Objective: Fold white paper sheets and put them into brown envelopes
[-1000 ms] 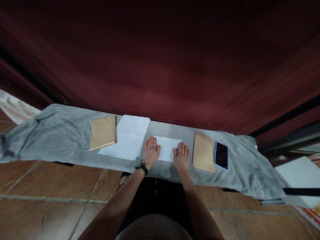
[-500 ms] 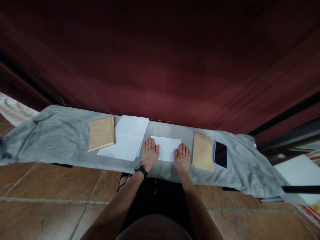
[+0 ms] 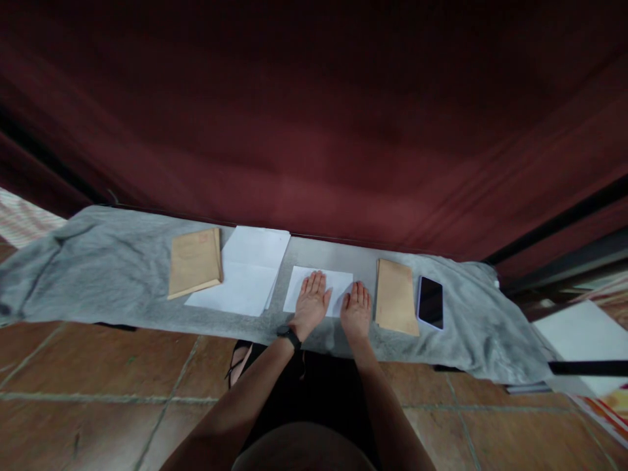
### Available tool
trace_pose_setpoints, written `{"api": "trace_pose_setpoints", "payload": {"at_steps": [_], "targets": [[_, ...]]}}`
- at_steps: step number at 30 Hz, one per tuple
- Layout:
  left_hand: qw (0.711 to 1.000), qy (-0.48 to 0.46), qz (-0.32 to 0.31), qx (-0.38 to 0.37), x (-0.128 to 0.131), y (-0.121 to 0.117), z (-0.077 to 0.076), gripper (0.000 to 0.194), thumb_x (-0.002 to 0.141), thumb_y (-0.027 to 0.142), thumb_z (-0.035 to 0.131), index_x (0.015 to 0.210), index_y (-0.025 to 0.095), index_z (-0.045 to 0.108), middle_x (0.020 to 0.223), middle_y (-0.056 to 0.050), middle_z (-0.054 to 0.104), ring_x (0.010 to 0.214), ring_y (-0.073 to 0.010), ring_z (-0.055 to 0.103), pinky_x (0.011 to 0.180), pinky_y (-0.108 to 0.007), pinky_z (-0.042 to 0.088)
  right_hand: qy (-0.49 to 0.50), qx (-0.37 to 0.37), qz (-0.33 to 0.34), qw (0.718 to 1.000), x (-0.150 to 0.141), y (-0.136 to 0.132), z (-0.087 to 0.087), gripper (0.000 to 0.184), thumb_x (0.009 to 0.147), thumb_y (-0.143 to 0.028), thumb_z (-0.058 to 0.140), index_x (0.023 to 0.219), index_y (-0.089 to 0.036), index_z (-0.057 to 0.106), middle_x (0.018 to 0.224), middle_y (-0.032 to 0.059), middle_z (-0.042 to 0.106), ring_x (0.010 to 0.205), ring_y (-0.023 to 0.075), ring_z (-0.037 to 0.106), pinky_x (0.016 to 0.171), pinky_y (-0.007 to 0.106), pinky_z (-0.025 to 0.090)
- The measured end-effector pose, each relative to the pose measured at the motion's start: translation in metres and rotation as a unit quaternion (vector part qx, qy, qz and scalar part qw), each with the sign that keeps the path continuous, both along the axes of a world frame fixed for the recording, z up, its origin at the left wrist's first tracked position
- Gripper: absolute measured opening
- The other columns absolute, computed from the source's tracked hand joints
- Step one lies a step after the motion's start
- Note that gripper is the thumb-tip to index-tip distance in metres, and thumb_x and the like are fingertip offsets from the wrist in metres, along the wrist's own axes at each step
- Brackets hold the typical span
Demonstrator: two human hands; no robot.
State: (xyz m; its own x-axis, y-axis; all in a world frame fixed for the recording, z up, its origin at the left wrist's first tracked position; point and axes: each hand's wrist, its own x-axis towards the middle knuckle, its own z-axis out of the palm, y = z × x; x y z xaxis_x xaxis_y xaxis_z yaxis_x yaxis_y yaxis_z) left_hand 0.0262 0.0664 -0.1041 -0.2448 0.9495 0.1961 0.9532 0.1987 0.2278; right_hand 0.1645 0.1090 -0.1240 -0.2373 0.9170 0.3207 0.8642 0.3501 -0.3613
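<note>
A white sheet of paper (image 3: 338, 282), looking folded small, lies in front of me on the grey cloth. My left hand (image 3: 311, 304), with a dark watch (image 3: 289, 335) at its wrist, rests flat on the middle of this paper, fingers stretched out. At the paper's right edge my right hand (image 3: 356, 313) lies flat, partly over the edge and partly on the cloth. Neither hand grips anything. The paper's lower middle is hidden beneath the left hand.
Larger white sheets (image 3: 245, 275) lie to the left, overlapped by a stack of brown envelopes (image 3: 195, 263). More brown envelopes (image 3: 396, 297) and a phone (image 3: 431, 303) lie to the right. A dark red panel (image 3: 314, 163) rises behind the cloth-covered surface (image 3: 122, 268).
My left hand has slid right, from the paper's left edge onto its middle, uncovering that edge. The right hand stays at the right edge. The view has shifted slightly.
</note>
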Motion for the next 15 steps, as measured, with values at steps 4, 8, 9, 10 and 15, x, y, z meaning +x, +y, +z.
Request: {"api": "trace_pose_setpoints", "payload": {"at_steps": [4,8,9,10,15], "targets": [[0.998,-0.004,-0.058,-0.024,0.013,0.005,-0.002,0.058,0.105,0.039,0.026,0.151,0.008,0.041,0.16,-0.014,0.037,0.152,-0.0244,0.027,0.125,-0.044,0.021,0.0,-0.008,0.007,1.0,0.0,0.0,0.001,0.054,0.101,-0.025,0.029,0.147,-0.002,0.045,0.152,0.023,0.047,0.143,0.0291,0.04,0.117,0.049,0.031],[0.998,-0.005,-0.061,-0.033,0.011,0.01,-0.003,0.06,0.104,0.042,0.027,0.153,0.009,0.038,0.161,-0.014,0.035,0.152,-0.0243,0.026,0.125,-0.044,0.021,0.001,-0.012,0.009,1.0,0.001,0.0,-0.001,0.053,0.101,-0.025,0.03,0.147,-0.003,0.045,0.152,0.0237,0.046,0.143,0.0286,0.04,0.117,0.05,0.031],[0.998,-0.005,-0.055,-0.033,0.009,0.012,-0.003,0.06,0.104,0.042,0.027,0.154,0.01,0.037,0.161,-0.013,0.035,0.152,-0.0244,0.025,0.125,-0.045,0.021,0.002,-0.011,0.008,1.0,0.001,0.001,-0.001,0.053,0.101,-0.025,0.03,0.147,-0.003,0.045,0.152,0.0238,0.046,0.143,0.0285,0.04,0.117,0.05,0.031],[0.998,-0.005,-0.048,-0.034,0.006,0.013,-0.004,0.06,0.104,0.042,0.027,0.154,0.01,0.036,0.161,-0.014,0.035,0.152,-0.0244,0.025,0.125,-0.045,0.02,0.004,-0.008,0.008,1.0,0.001,0.001,-0.002,0.053,0.101,-0.025,0.03,0.147,-0.003,0.045,0.152,0.0238,0.046,0.143,0.0285,0.04,0.117,0.051,0.031],[0.999,-0.005,-0.02,-0.04,-0.008,0.019,-0.005,0.06,0.104,0.041,0.026,0.156,0.011,0.033,0.161,-0.013,0.036,0.152,-0.0242,0.025,0.125,-0.046,0.018,0.007,0.012,0.006,1.0,0.001,0.001,-0.003,0.053,0.102,-0.024,0.027,0.147,-0.003,0.046,0.15,0.0228,0.049,0.141,0.0296,0.042,0.116,0.051,0.033]]}}
